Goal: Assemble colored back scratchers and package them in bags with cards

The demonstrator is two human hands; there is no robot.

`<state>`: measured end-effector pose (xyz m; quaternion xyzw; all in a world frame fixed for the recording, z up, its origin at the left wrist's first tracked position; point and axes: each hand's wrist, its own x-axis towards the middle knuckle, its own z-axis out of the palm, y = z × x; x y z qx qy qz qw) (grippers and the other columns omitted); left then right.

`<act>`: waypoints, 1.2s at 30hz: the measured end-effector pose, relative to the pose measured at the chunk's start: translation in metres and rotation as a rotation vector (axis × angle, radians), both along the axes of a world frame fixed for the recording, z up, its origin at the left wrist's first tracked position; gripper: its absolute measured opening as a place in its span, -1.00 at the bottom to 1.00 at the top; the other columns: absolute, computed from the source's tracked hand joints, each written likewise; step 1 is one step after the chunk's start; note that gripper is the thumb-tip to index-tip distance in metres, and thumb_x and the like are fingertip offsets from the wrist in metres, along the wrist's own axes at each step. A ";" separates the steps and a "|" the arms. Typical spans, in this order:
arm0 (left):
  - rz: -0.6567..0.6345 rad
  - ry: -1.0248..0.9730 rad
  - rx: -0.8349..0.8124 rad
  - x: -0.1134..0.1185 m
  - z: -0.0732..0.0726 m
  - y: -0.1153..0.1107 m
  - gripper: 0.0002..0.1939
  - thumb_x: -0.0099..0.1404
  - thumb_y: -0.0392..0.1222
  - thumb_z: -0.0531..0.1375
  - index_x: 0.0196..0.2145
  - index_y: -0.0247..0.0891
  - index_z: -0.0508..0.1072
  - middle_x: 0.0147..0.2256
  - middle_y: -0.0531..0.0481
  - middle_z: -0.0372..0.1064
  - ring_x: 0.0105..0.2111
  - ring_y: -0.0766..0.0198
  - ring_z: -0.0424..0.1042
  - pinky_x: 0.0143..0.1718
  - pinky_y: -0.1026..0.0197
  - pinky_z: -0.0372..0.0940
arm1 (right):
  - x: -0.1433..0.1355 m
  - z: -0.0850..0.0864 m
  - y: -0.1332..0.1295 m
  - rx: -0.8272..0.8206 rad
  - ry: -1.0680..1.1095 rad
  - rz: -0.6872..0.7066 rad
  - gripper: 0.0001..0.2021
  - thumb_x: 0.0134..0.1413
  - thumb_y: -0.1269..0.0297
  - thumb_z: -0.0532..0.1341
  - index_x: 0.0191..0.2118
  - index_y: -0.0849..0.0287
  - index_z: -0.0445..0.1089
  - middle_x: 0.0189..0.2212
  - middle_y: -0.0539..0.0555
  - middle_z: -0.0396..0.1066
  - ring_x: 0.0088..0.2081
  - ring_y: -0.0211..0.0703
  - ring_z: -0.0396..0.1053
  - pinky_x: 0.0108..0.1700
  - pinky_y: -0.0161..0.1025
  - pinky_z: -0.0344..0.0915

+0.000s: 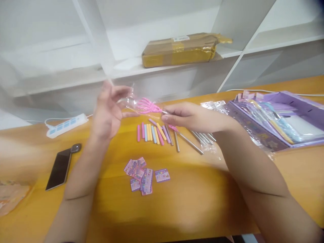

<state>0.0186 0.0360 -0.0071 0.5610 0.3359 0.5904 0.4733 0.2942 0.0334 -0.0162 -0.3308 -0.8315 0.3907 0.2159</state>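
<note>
Orange worktop (192, 206), white shelving (162, 17) behind: a pink hand-shaped back scratcher (146, 105) held above it, between both hands.
The right hand (183, 116) grasps its neck; the left hand (107, 109), fingers parted, is at a clear plastic bag (130, 104), any pinch unclear. Its splayed tines could snag or tear the thin film if pushed askew. They point left and slightly away, the long axis running roughly crosswise.
</note>
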 end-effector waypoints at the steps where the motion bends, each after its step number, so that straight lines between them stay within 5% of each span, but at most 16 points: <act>1: 0.033 -0.002 0.032 -0.004 0.002 0.001 -0.43 0.35 0.48 0.41 -0.22 -0.13 0.70 -0.16 -0.14 0.63 -0.16 0.10 0.62 -0.39 0.25 0.56 | 0.001 0.000 0.000 0.000 -0.012 0.002 -0.40 0.51 -0.40 0.15 -0.24 0.11 0.33 -0.34 -0.01 0.31 -0.31 -0.24 0.21 -0.27 -0.22 0.11; 5: 0.094 0.013 0.134 -0.011 0.001 0.003 -0.57 0.38 0.30 0.49 -0.29 -0.15 0.72 -0.29 -0.08 0.55 -0.33 0.26 0.53 -0.57 0.35 0.38 | 0.002 0.001 0.001 -0.014 -0.037 0.018 -0.40 0.52 -0.36 0.17 -0.29 0.12 0.28 -0.38 -0.03 0.22 -0.34 -0.27 0.17 -0.29 -0.24 0.11; 13: -0.102 0.195 0.098 -0.010 -0.004 -0.001 -0.70 0.31 0.08 0.60 -0.19 -0.18 0.78 -0.24 -0.06 0.66 -0.32 0.30 0.59 -0.31 0.28 0.59 | 0.007 0.002 -0.002 -0.068 -0.024 0.004 -0.46 0.50 -0.35 0.19 -0.16 0.11 0.35 -0.29 0.00 0.36 -0.25 -0.21 0.31 -0.23 -0.22 0.24; 17: -0.098 0.198 0.089 -0.010 -0.007 0.000 -0.68 0.31 0.10 0.59 -0.19 -0.20 0.79 -0.23 -0.09 0.69 -0.32 0.26 0.63 -0.31 0.27 0.62 | 0.010 0.005 -0.006 -0.025 0.007 -0.025 -0.46 0.54 -0.36 0.11 -0.08 0.08 0.40 -0.19 0.06 0.46 -0.15 -0.13 0.40 -0.10 -0.17 0.37; 23: -0.101 0.206 0.036 -0.009 -0.006 -0.001 -0.64 0.30 0.13 0.59 -0.19 -0.22 0.78 -0.14 -0.15 0.74 -0.15 0.10 0.74 -0.22 0.20 0.70 | 0.007 0.001 -0.005 0.048 0.023 -0.099 -0.36 0.58 -0.30 0.09 0.45 0.05 0.34 0.20 0.17 0.52 0.13 0.01 0.48 0.15 -0.07 0.43; 32: 0.000 0.109 -0.012 -0.010 -0.008 0.000 -0.61 0.19 0.13 0.66 -0.35 -0.23 0.73 -0.23 -0.13 0.73 -0.17 0.05 0.76 -0.31 0.18 0.72 | 0.014 -0.001 0.001 0.158 0.026 -0.166 -0.29 0.52 -0.30 0.15 0.50 0.08 0.32 0.08 0.18 0.53 -0.01 -0.02 0.46 0.13 -0.04 0.41; 36: -0.051 0.118 -0.038 -0.011 -0.007 -0.001 -0.59 0.23 0.14 0.63 -0.34 -0.26 0.72 -0.22 -0.17 0.73 -0.11 -0.04 0.78 -0.24 0.12 0.75 | 0.017 0.002 -0.001 0.149 0.053 -0.188 -0.32 0.50 -0.28 0.20 0.46 0.08 0.36 0.05 0.17 0.53 -0.06 -0.03 0.44 0.04 -0.08 0.41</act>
